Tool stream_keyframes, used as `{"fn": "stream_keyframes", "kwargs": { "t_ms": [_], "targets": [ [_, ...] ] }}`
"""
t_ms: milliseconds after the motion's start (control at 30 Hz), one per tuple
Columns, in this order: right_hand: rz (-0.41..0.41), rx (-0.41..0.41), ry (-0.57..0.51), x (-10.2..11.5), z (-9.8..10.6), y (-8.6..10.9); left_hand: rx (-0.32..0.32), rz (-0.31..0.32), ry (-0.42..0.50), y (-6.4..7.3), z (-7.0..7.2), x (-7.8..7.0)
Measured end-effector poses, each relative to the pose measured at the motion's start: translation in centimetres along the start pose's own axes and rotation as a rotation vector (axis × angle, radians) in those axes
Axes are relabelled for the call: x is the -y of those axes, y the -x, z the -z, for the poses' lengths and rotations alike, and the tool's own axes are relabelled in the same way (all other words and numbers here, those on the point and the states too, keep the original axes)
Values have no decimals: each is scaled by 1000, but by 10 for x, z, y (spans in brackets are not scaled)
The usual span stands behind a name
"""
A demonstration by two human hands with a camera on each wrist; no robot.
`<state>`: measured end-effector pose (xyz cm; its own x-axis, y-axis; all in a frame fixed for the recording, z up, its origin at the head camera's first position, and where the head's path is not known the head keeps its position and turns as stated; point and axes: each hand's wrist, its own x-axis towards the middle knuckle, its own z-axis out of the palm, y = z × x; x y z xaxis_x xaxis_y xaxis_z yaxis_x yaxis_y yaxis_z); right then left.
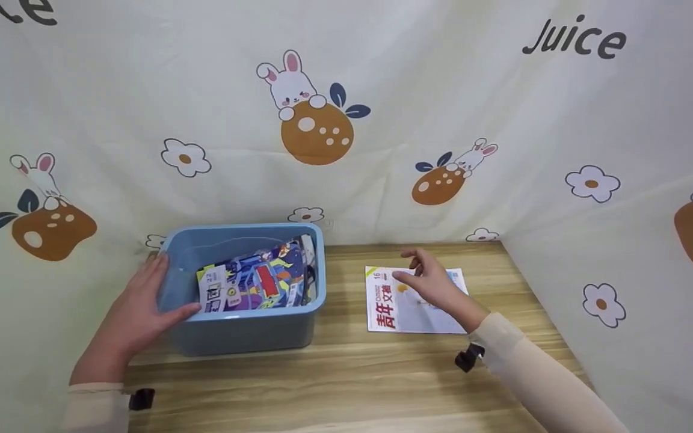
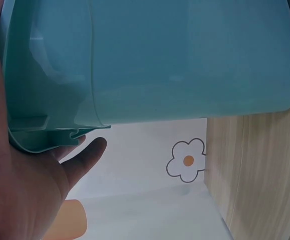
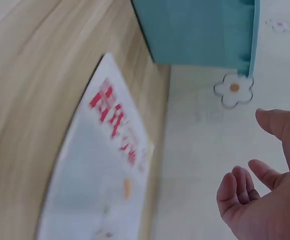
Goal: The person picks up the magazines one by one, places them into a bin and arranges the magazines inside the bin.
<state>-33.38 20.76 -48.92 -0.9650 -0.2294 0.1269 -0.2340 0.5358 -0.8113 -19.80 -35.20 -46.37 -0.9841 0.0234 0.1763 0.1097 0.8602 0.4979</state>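
Note:
A blue plastic bin (image 1: 244,334) stands on the table at left of centre in the head view. My left hand (image 1: 136,307) grips its left side, fingers along the outer edge and thumb over the front rim; the left wrist view shows that hand (image 2: 24,185) at the bin's rim (image 2: 27,125). Inside the bin lie magazines or booklets with a colourful purple cover (image 1: 268,279) on top. To the right, a magazine (image 1: 385,307) with red Chinese characters lies flat. Above it hovers my right hand (image 1: 434,285), fingers loosely bent, holding nothing.
The wooden table (image 1: 346,385) meets a pale cloth backdrop (image 1: 382,108) printed with rabbits, oranges and flowers, which hangs behind and along both sides. In the right wrist view, the bin's wall (image 3: 200,35) rises beyond the magazine. Small black devices (image 1: 470,357) sit at both wrists.

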Motion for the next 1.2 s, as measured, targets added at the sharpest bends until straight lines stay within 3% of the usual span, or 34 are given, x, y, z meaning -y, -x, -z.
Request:
{"fn": "stream_keyframes", "kwargs": {
  "t_ms": [233,433,800,1200],
  "targets": [
    [-67,-79,62,-47,16,12,-2,-1,-6,2,0,2],
    [-105,-106,65,-68,29,18,9,23,-10,2,-2,3],
    [-178,-67,107,-91,44,28,10,28,-6,0,-1,-2],
    [-175,-47,149,-105,50,35,5,9,10,1,2,-3]
  ]
}}
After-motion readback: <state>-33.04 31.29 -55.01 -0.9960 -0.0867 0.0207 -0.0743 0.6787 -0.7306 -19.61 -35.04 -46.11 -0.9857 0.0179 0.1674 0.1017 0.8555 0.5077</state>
